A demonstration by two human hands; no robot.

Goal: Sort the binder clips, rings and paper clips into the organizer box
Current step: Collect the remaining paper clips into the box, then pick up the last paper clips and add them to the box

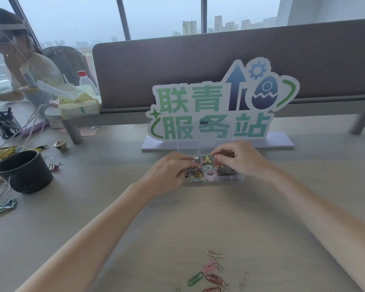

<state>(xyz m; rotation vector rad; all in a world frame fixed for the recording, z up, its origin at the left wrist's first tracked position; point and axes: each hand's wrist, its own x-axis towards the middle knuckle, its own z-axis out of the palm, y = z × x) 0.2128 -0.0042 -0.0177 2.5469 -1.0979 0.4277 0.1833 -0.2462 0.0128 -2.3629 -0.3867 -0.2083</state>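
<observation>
The clear organizer box (230, 178) stands on the desk in front of a sign, its transparent lid (204, 145) raised. Its left compartment holds coloured paper clips (193, 177); pastel rings (209, 172) lie in the middle one. My left hand (169, 172) hovers over the left compartment, fingertips pinching a paper clip there. My right hand (238, 160) is over the box's far right part, thumb and forefinger curled together; what they hold is hidden. Several loose paper clips (213, 272) lie on the desk near me.
A black cup (25, 171) stands at the left with binder clips (54, 165) beside it, a small metal cup (60, 145) and a green packet (2, 207) nearby. The big sign (219, 106) and a grey partition (198, 60) stand behind the box. Another person sits far left.
</observation>
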